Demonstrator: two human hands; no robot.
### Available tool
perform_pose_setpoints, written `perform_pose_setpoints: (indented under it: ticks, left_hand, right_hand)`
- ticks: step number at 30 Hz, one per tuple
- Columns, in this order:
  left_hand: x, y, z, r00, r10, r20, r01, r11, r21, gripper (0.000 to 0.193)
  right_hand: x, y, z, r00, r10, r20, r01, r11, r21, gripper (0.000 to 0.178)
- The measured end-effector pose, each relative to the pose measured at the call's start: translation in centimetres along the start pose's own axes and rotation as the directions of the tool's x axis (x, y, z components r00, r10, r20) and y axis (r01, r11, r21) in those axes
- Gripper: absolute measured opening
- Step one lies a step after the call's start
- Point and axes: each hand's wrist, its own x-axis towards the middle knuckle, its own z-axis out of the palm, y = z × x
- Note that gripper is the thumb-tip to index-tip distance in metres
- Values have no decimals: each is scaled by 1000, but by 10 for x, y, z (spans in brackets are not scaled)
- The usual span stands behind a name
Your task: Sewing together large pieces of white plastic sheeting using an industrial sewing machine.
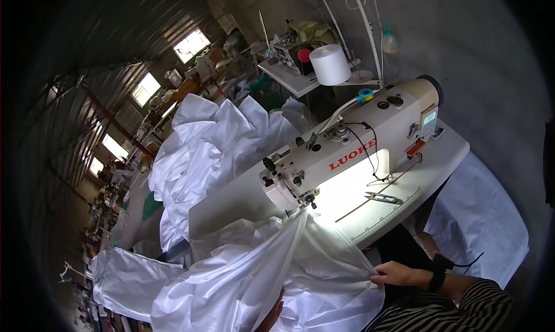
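Note:
A large sheet of shiny white fabric [231, 280] spills over the front of a sewing machine [352, 141], one gathered part running up beneath the needle area. My right hand [394, 273] pinches the fabric's right edge, just off the table's front rim. Low in the middle, my left hand [274, 316] is closed on a fold that runs taut toward the needle; most of its fingers are hidden by the cloth. The machine's lamp lights its bed, where thread snips [383, 198] lie to the right of the needle.
More white fabric [202, 141] is heaped behind the machine's table [231, 199]. A white thread cone [330, 65] stands at the back. Pale cloth [480, 216] hangs at right beside a grey wall. Other worktables and windows [145, 89] line the room at left.

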Motion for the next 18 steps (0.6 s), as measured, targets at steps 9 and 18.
perform_pose_setpoints:
  ticks: [9,18]
  left_hand:
    - [6,102,-80,985,115,-131,-59,926,372,42]
    - [-11,67,-109,807,-345,-479,435,896,86,32]
  right_hand:
    - [38,-73,-18,767,-642,-4,575,690,-439,19]
    - [59,-70,28,843,-407,352,295,896,331,38]
